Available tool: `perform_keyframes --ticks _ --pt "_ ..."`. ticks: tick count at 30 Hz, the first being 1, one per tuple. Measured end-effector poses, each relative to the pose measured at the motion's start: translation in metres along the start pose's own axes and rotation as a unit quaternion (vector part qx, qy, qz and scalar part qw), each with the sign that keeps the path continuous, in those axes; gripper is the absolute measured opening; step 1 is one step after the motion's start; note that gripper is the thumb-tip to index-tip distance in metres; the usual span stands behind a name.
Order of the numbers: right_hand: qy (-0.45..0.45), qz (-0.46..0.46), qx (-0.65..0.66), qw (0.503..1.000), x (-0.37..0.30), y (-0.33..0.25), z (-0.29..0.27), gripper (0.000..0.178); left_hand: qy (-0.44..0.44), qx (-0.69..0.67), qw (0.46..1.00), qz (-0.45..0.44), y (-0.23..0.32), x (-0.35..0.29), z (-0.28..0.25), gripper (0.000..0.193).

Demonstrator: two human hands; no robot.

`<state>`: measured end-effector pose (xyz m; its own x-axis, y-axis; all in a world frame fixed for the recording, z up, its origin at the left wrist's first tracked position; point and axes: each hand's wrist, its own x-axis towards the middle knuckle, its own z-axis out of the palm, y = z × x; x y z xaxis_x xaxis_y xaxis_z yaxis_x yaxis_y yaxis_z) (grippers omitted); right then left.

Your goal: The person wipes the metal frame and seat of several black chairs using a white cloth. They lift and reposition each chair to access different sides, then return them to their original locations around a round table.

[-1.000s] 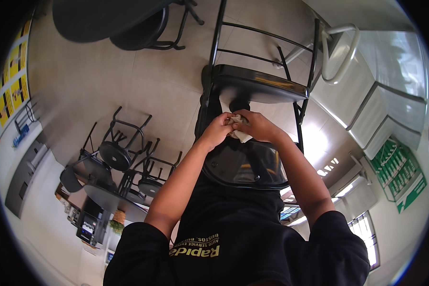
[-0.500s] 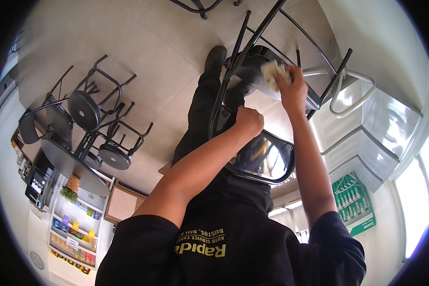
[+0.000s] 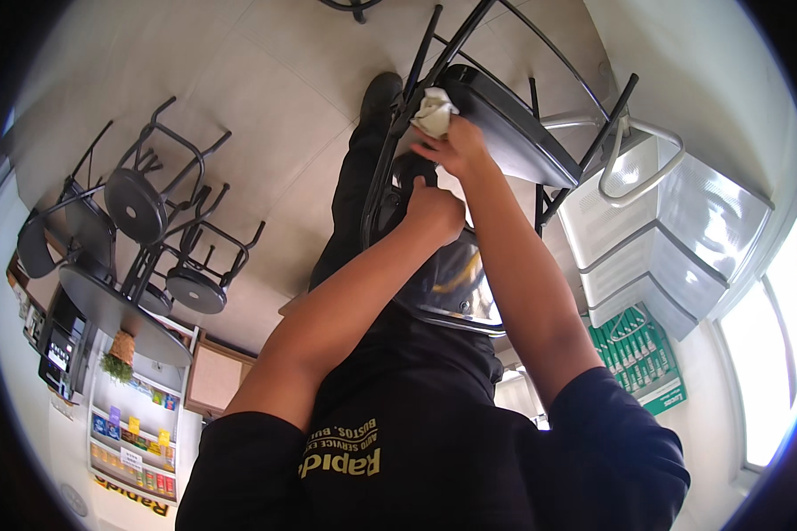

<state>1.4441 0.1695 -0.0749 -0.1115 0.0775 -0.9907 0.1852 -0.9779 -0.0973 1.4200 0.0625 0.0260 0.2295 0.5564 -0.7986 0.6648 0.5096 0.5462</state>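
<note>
A black metal-framed chair [image 3: 514, 133] stands tilted in front of me, its glossy backrest [image 3: 452, 288] close to my body. My left hand [image 3: 436, 212] is closed at the top of the backrest opening, gripping the chair's frame; its fingertips are partly hidden. Beyond it, my right hand [image 3: 456, 146] holds a crumpled whitish cloth [image 3: 435, 112] against the frame tube beside the left edge of the seat. Some of the right fingers stretch out below the cloth.
Left, black stools [image 3: 135, 205] surround a round dark table [image 3: 119, 310]. A silver perforated metal bench [image 3: 664, 234] stands right, near the wall. A shelf [image 3: 137, 434] with colourful packages and a green display board [image 3: 642, 363] are farther off. My black shoe [image 3: 381, 93] is beside the chair.
My right hand has moved the cloth leftward, from over the seat to the frame tube at its left edge. My left hand keeps its grip on the chair; the whole view has shifted slightly.
</note>
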Motion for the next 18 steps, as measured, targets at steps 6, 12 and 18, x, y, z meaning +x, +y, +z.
perform_keyframes --ticks 6,12,18 --pt "-0.053 0.090 0.056 0.993 0.058 0.033 0.003 0.021 -0.041 0.020 0.999 -0.014 -0.005 -0.006 0.006 0.033" --pt "0.166 0.188 0.088 0.964 0.118 0.045 0.018 0.018 -0.051 0.042 0.998 -0.020 -0.003 -0.005 0.008 0.044" --pt "-0.031 0.061 0.257 0.964 0.100 0.051 0.026 0.022 -0.075 0.037 0.996 -0.018 -0.015 0.000 0.018 0.049"
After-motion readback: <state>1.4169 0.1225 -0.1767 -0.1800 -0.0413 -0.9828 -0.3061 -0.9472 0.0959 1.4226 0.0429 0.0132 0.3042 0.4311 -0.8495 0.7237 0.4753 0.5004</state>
